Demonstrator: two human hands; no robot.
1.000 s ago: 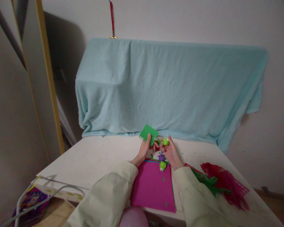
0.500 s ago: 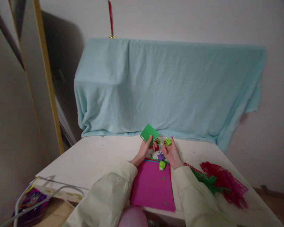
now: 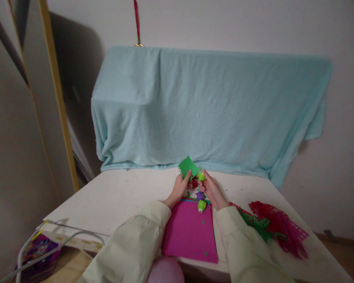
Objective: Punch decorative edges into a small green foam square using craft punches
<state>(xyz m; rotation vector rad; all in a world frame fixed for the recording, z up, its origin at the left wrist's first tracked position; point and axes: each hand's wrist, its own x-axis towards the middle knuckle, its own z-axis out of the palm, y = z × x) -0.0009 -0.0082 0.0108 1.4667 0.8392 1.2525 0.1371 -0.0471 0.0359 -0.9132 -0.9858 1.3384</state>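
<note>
My left hand (image 3: pixel 179 188) pinches a small piece of green paper (image 3: pixel 189 166) with a row of punched holes along its left edge. A lime-green craft punch (image 3: pixel 201 176) is in the grip of my right hand (image 3: pixel 213 190), up against the paper's right corner. Between the hands a red punch (image 3: pixel 194 184) is partly hidden by fingers. Nearer to me lie a purple punch (image 3: pixel 200 195) and another lime-green punch (image 3: pixel 201 206), the latter on the top edge of a stack of magenta paper (image 3: pixel 188 232).
Punched red, green and magenta paper scraps (image 3: pixel 279 228) are heaped at the right of the white table (image 3: pixel 115 196). Small green bits are scattered near the punches. A light-blue cloth (image 3: pixel 212 110) hangs behind. A metal frame (image 3: pixel 76 234) stands at the lower left.
My right hand has moved left, bringing the lime-green punch from beside the paper to its right corner. The green paper has shifted slightly right and tilted.
</note>
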